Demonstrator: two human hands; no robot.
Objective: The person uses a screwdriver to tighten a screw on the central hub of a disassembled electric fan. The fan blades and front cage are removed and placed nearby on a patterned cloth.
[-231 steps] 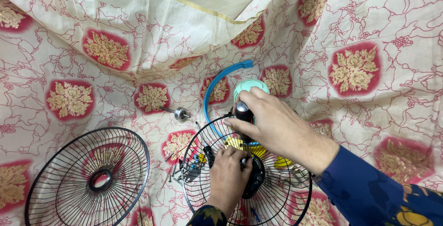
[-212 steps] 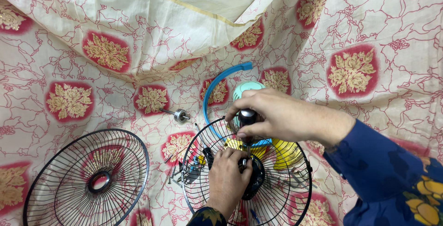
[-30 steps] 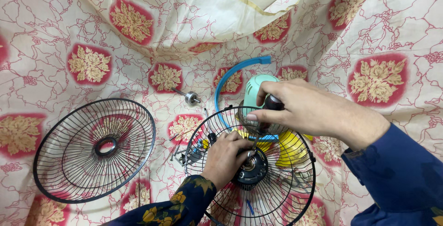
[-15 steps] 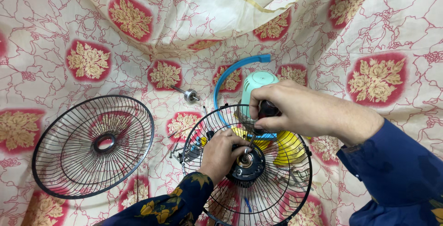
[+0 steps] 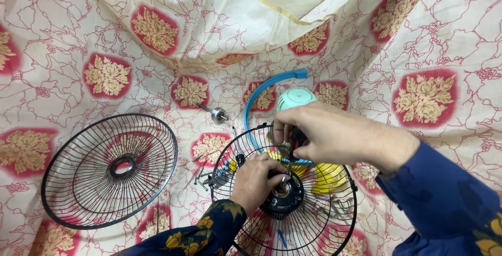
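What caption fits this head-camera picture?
Left hand steadies a fan motor in a wire guard; right hand works a screwdriver on it.

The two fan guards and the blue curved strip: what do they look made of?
Both fan guards, the loose one and the one under the hands, look like thin metal wire with a glossy black coating: fine spokes, bright glints. The blue curved strip looks like moulded plastic: even colour, smooth matte surface. Neither can be confirmed.
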